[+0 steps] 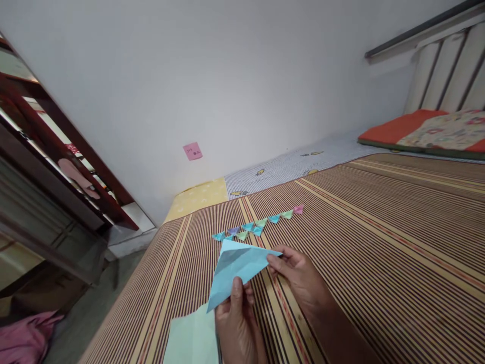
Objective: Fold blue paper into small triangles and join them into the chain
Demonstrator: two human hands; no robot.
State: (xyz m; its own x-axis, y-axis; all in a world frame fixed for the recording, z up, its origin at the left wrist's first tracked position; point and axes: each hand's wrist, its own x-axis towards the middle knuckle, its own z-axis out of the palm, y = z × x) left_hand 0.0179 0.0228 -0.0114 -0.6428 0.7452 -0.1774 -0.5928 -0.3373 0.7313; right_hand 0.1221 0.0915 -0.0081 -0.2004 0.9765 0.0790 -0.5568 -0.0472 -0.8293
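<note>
A blue paper sheet (240,265), folded to a roughly triangular shape, is held above a striped mat (359,242), near the lower middle of the view. Its lower edge is gripped by the left hand (238,318), with the thumb laid on the near face and the fingers curled behind. Its right-hand corner is pinched by the right hand (299,275) between thumb and fingers. Both hands are closed narrowly on the paper; whether the sheet is creased on its far side cannot be told.

Just beside the left hand, a pale green sheet (193,336) is laid on the mat, its near part cut off by the frame edge. Beyond the blue paper, small paper triangles (274,219) in blue, green, purple and pink are set out in a slanting line, doubled toward its left end.

The mat is bordered at its far side by a checked cloth (273,172) with yellow motifs and by a yellow cloth (204,194). A pink note (193,151), marked with handwriting too small to read, is fixed to the white wall (265,76). At far right, an orange and floral cushion (397,126) is placed below white upright slats (450,71). At lower left, a pink cloth (26,336) is seen.
</note>
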